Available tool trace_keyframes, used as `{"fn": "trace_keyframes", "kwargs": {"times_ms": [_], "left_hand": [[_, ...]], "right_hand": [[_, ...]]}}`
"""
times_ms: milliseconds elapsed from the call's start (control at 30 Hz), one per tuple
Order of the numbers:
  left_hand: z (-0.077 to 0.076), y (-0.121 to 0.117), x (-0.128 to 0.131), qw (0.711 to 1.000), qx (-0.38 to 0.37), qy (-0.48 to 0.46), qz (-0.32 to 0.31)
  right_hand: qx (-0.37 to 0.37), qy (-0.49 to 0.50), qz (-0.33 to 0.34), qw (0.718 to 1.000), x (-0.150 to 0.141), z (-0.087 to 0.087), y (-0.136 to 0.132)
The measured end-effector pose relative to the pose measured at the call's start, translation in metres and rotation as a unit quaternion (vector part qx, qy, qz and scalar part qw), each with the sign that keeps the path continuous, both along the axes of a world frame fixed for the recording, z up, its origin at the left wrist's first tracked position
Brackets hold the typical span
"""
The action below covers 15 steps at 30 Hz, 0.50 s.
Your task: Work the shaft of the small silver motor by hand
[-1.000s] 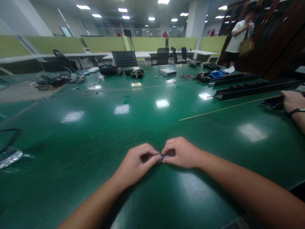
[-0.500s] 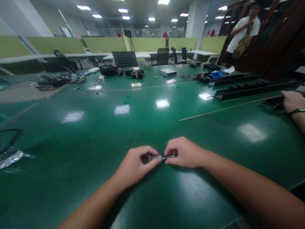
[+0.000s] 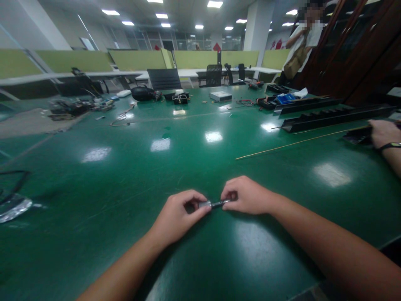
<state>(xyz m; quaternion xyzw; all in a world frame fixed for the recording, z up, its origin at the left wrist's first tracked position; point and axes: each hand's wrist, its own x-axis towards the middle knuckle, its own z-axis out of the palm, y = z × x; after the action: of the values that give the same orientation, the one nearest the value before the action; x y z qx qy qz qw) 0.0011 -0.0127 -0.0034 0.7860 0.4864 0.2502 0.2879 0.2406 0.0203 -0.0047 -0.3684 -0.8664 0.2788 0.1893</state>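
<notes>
Between the thumb and fingers of my left hand (image 3: 178, 215) is a small silver cylinder (image 3: 205, 204). A thin dark rod (image 3: 216, 205) sticks out of its right end, in line with it. My right hand (image 3: 247, 195) pinches the rod's far end, and its fingertips hide part of it. Both hands are low over the near middle of the green table (image 3: 188, 167). The piece is too small to tell its exact kind.
A long thin yellowish rod (image 3: 282, 145) lies to the right, near another person's hand (image 3: 384, 133). Black channel strips (image 3: 335, 118) lie beyond it. Toward the back are a white box (image 3: 221, 96) and dark devices (image 3: 181, 98). A person (image 3: 302, 46) stands at the back right.
My right hand has moved slightly right and away from my left, so more of the dark rod shows between them. The standing person has shifted left.
</notes>
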Motion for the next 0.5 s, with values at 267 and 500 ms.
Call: {"fn": "trace_keyframes", "kwargs": {"times_ms": [267,500], "left_hand": [[0.001,-0.001,0.001,1.000,-0.005,0.001,0.001],[0.003,-0.001,0.001,1.000,-0.008,0.006,-0.001]], "right_hand": [[-0.051,-0.015,0.003,0.999,0.011,0.005,0.006],[-0.106,-0.029,-0.004,0.994,0.027,0.007,0.016]]}}
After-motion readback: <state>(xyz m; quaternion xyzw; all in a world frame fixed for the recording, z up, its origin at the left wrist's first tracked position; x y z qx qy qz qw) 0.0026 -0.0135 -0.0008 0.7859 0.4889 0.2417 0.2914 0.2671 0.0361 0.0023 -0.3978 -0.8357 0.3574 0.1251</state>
